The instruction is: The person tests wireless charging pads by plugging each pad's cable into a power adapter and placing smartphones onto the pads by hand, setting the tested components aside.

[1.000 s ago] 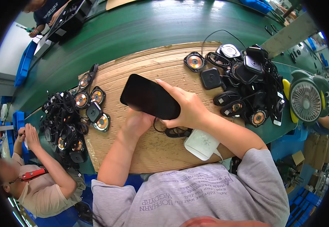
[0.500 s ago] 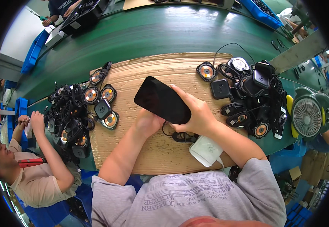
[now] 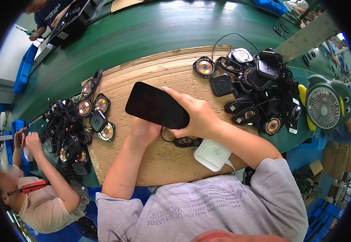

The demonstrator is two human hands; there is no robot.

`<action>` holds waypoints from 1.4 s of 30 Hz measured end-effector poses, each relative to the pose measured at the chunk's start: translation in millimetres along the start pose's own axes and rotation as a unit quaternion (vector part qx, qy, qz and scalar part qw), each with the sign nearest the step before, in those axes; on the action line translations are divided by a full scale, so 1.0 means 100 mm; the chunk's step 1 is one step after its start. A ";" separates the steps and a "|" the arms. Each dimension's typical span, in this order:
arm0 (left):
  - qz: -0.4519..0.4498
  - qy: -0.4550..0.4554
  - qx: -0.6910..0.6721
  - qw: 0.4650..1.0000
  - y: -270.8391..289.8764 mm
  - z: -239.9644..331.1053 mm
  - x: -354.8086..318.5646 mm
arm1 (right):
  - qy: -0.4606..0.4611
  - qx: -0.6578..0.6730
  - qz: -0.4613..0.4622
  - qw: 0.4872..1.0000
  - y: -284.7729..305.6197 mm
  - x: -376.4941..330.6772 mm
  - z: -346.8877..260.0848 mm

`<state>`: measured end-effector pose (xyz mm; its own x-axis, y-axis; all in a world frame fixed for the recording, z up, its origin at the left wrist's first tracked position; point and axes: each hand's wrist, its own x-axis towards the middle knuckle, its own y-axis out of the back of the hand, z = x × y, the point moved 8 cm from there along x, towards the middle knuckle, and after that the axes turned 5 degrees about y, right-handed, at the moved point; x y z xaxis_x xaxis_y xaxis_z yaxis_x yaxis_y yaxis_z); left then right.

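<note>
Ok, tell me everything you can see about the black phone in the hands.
The phone is a slim, rounded-corner slab with a smooth, glossy, glass-like front facing the camera; the screen looks dark. Its long sides slant from upper left to lower right. The right hand grips its lower-right end; the left hand is partly hidden beneath its near edge. It is held over the cardboard sheet. Its back is out of sight.

We wear a loose light-grey shirt (image 3: 228,213) with wide short sleeves (image 3: 280,177); darker grey lettering (image 3: 165,218), thin ruled lines (image 3: 195,191) and a curling clef-like mark (image 3: 242,190) cross its front.
</note>
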<state>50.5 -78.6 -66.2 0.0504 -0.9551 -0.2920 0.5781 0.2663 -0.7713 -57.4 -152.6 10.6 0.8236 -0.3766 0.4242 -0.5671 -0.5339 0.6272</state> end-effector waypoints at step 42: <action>-0.033 -0.050 -0.082 0.995 -0.19 0.18 -0.08 | -0.002 -0.020 0.036 0.999 0.09 0.00 -0.02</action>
<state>53.9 -78.1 -38.4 0.1023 -0.9771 -0.1863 0.4425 0.2125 -0.8713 -62.2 -155.6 17.4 0.7811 -0.4149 0.4665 -0.6233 -0.4752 0.6210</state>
